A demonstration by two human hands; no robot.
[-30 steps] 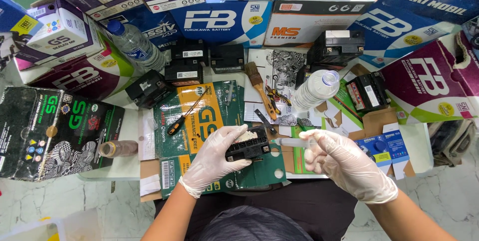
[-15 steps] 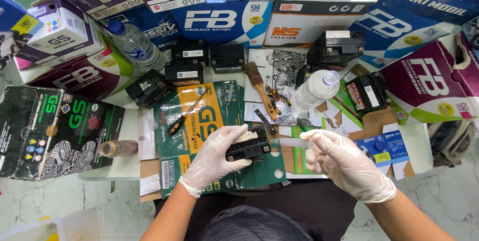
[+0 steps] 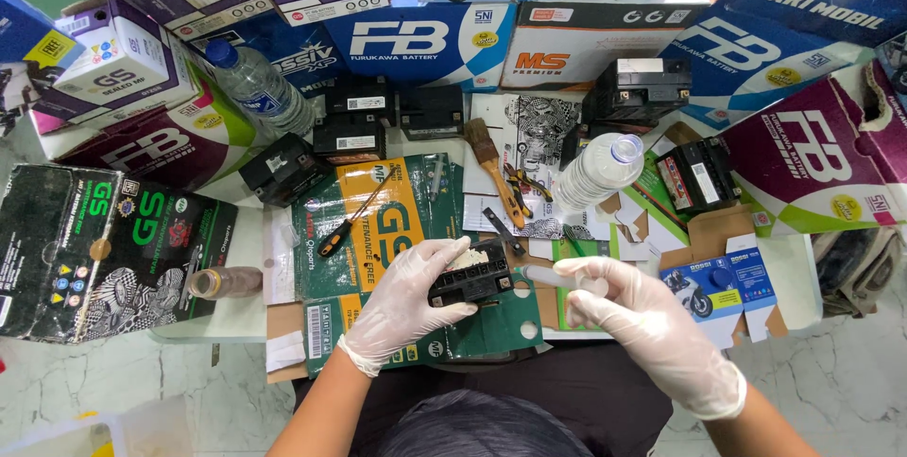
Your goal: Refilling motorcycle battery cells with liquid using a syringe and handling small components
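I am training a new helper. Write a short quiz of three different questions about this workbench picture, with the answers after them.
1. True or false: both hands wear thin pale gloves.
2. Which hand grips the small black battery? A) left B) right
3. Fill in: the right hand holds a clear ____ with its tip at the battery.

Key
1. True.
2. A: the left hand wraps around it, over the flattened green carton.
3. Syringe. A screwdriver and a brush lie further back on the table, untouched.
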